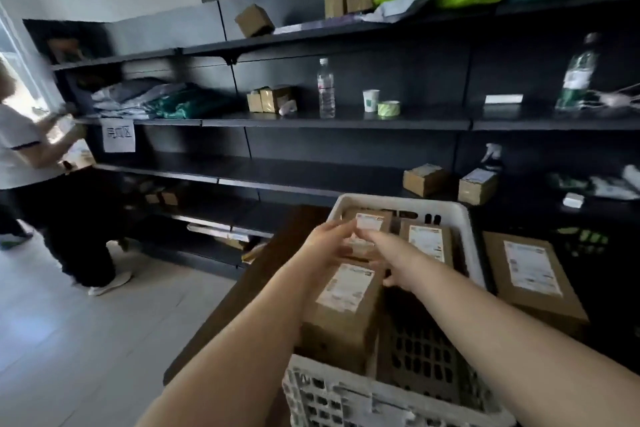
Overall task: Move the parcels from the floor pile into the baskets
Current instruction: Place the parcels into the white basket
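Fingers of the left hand [325, 246] and right hand [384, 250] curl round a small labelled cardboard parcel [360, 241] over the white plastic basket [398, 402]. Just below them a larger labelled parcel [343, 305] stands inside; another [427, 244] sits beyond the right fingers.

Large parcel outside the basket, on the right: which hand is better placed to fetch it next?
Probably the right hand: the large parcel lies right of the basket, on that arm's side.

Daylight floods in from the left, overexposed; the dark shelves [311, 121] stay dim (edges bowed by the wide lens), everything slightly motion-blurred.
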The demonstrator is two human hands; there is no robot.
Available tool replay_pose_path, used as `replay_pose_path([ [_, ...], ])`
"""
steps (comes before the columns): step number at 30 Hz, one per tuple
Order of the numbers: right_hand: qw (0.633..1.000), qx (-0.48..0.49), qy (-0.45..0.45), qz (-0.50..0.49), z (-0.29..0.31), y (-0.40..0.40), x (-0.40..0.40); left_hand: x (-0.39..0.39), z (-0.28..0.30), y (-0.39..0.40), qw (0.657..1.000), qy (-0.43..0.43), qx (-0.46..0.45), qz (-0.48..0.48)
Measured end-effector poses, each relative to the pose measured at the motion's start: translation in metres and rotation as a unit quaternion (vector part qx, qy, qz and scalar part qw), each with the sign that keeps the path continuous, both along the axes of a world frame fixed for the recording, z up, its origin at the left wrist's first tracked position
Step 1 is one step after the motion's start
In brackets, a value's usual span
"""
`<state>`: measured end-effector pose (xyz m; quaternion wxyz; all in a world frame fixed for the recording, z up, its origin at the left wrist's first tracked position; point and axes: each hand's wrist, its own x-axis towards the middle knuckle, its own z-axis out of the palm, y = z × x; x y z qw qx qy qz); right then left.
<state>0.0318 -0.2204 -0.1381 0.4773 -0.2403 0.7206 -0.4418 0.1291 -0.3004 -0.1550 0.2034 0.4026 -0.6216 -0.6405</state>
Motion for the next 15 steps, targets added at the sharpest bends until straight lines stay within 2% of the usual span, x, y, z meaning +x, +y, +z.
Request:
replay_pose_path([
  [4, 0.988, 0.023, 0.138, -0.059, -0.013, -0.014, 0.006, 0.003, -0.027, -0.03, 0.986, -0.069, -0.134, -0.071],
  [7, 0.967, 0.016, 0.252, -0.032, -0.035, -0.005, 0.005, 0.009, -0.043, -0.04, 0.97, -0.111, -0.188, -0.105],
  [12, 0.904, 0.096, 0.415, -0.015, -0.048, 0.038, -0.006, -0.003, -0.042, -0.016, 0.874, -0.205, -0.405, -0.172],
  [15, 0.836, 0.142, 0.53, 0.001, -0.045, 0.078, -0.015, -0.021, -0.031, 0.017, 0.81, -0.241, -0.493, -0.208],
])
